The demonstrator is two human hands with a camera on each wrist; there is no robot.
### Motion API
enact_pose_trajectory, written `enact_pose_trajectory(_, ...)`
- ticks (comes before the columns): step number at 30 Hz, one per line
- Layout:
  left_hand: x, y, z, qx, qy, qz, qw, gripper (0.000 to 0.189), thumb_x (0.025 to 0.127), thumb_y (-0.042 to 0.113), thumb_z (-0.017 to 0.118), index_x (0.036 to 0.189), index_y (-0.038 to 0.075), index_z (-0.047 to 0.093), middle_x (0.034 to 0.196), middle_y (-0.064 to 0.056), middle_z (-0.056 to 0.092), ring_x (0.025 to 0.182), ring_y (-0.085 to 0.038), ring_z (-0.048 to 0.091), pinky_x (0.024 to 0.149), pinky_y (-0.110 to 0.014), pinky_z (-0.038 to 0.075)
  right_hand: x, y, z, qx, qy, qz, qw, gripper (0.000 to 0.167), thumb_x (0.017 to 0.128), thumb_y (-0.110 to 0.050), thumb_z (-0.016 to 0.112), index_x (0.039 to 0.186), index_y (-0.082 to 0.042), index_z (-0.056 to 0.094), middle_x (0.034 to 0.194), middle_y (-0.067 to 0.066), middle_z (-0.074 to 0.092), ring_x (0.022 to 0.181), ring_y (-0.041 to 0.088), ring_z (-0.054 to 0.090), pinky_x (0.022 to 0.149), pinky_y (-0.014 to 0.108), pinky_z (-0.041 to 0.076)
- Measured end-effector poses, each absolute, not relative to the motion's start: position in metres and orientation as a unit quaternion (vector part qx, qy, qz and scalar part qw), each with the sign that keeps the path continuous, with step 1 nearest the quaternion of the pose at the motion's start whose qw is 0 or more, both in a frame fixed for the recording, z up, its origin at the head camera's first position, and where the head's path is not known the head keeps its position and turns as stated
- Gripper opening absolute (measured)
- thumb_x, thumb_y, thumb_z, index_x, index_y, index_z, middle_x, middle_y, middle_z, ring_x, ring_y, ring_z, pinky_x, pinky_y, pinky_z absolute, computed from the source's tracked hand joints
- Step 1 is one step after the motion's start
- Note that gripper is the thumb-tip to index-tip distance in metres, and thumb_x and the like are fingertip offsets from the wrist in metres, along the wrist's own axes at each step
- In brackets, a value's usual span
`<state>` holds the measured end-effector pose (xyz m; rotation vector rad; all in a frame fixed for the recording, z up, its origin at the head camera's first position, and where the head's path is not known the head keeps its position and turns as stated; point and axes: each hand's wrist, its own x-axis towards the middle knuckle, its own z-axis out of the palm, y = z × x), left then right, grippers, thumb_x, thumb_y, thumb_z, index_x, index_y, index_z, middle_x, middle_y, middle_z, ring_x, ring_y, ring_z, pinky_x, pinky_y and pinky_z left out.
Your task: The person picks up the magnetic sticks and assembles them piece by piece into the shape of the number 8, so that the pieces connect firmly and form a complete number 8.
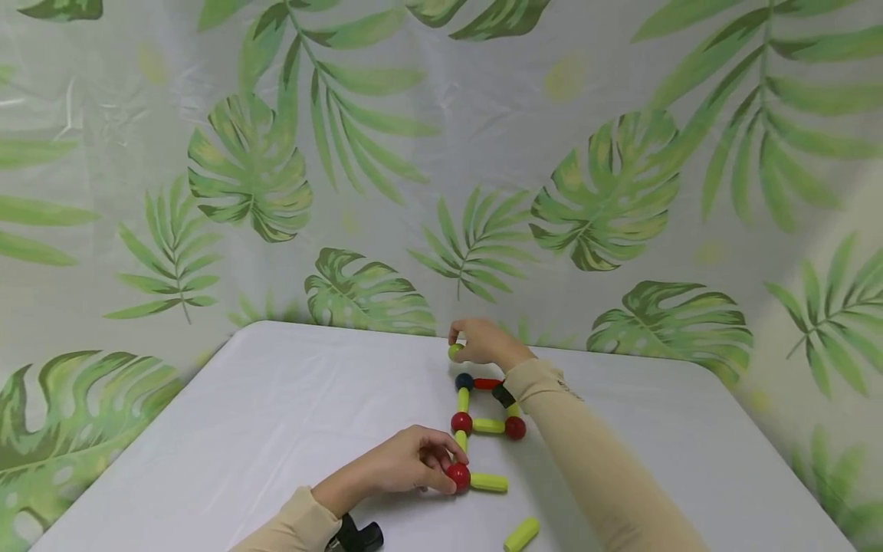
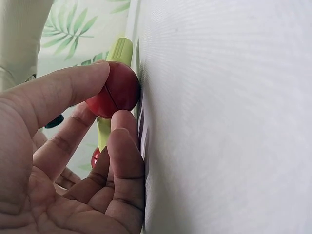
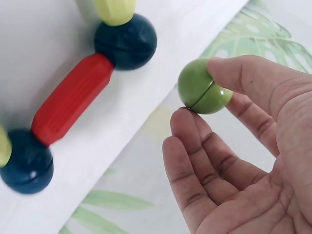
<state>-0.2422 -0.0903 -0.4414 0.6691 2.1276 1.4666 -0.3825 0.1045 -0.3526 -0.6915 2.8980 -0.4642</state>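
My left hand (image 1: 417,460) pinches a red ball (image 1: 458,477) at the near corner of a ball-and-stick frame lying on the table. Thumb and fingers meet round that ball in the left wrist view. A yellow-green stick (image 1: 489,482) juts right from it. Farther up the frame are two more red balls (image 1: 461,422), yellow-green sticks (image 1: 489,425), a red stick (image 3: 72,100) and two dark blue balls (image 3: 126,41). Beyond the frame's far end, my right hand (image 1: 483,343) holds a green ball (image 3: 204,87) between thumb and fingers, apart from the blue balls.
A loose yellow-green stick (image 1: 521,534) lies near the front of the white table (image 1: 331,399). Behind the table's far edge hangs a leaf-print sheet (image 1: 483,153). A black wrist device (image 1: 359,537) is strapped below my left hand.
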Motion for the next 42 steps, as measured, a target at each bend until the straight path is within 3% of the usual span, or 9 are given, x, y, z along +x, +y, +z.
enact_pose_trajectory(7,-0.243,-0.090,-0.442,0.239,0.777,0.533,0.235,0.026,0.090,0.004,0.084,0.115,0.012,0.080,0.090,-0.001,0.068,0.075,-0.013,0.055,0.062,-0.023,0.046,-0.374,0.120,-0.347,-0.237,0.956,-0.164,0.063,0.018,0.098,-0.014,0.075,0.115,-0.011,0.070,0.113,0.010,0.072,0.091,0.020,0.063,0.080,0.033,0.054)
enact_pose_trajectory(17,-0.242,-0.088,-0.443,0.235,0.775,0.537,0.236,0.028,0.090,0.003,0.084,0.116,0.011,0.079,0.089,-0.001,0.067,0.074,-0.014,0.055,0.062,-0.023,0.046,-0.347,0.142,-0.342,-0.262,0.950,-0.160,0.053,0.018,0.099,-0.014,0.075,0.116,-0.012,0.069,0.084,0.006,0.064,0.073,0.017,0.053,0.065,0.027,0.045)
enact_pose_trajectory(23,-0.242,-0.089,-0.442,0.233,0.774,0.537,0.239,0.028,0.090,0.003,0.083,0.117,0.010,0.079,0.089,-0.002,0.067,0.073,-0.014,0.054,0.061,-0.024,0.046,-0.329,0.155,-0.344,-0.283,0.948,-0.140,0.037,0.018,0.098,-0.014,0.077,0.115,-0.012,0.070,0.080,0.004,0.061,0.071,0.015,0.052,0.063,0.025,0.043)
enact_pose_trajectory(42,-0.240,-0.089,-0.441,0.232,0.767,0.547,0.241,0.029,0.089,0.001,0.083,0.116,0.010,0.079,0.093,-0.004,0.070,0.077,-0.013,0.058,0.062,-0.023,0.048,-0.275,0.197,-0.360,-0.298,0.928,-0.216,0.057,0.018,0.097,-0.015,0.079,0.112,-0.016,0.069,0.074,-0.005,0.057,0.066,0.008,0.050,0.062,0.022,0.042)
